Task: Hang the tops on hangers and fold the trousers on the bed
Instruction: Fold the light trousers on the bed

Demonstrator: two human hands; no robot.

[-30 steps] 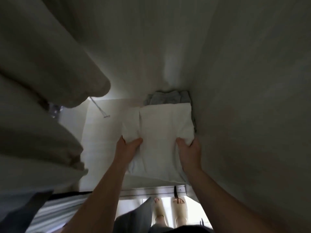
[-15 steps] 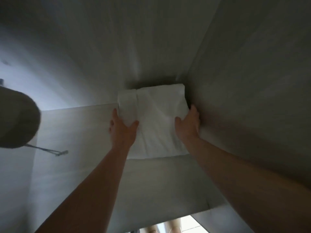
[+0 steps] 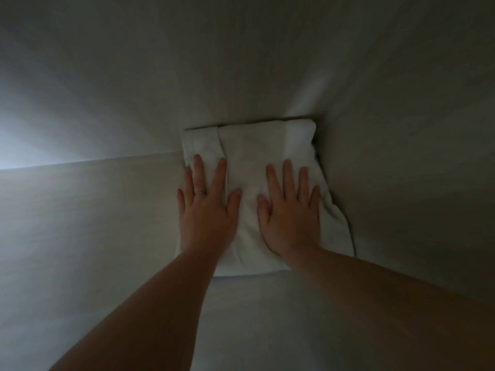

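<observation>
A folded white garment (image 3: pixel 249 153) lies flat on a pale shelf (image 3: pixel 93 223) inside a dim wardrobe, pushed into the back right corner. My left hand (image 3: pixel 206 207) presses on its left part with straight, spread fingers; a ring shows on one finger. My right hand (image 3: pixel 290 210) lies flat on its right part, fingers straight too. Whether the garment is trousers cannot be told from its folded shape. Whatever is under the garment is hidden.
The wardrobe's back wall (image 3: pixel 214 62) rises just behind the garment and its right side wall (image 3: pixel 415 156) touches the garment's edge. Light falls in from the left (image 3: pixel 16 145). The shelf runs on to the left and towards me.
Both hands held the garment by its sides and slid it deeper onto the shelf, over a grey folded pile. Now they rest flat on top of it. The hanging clothes have left the view.
</observation>
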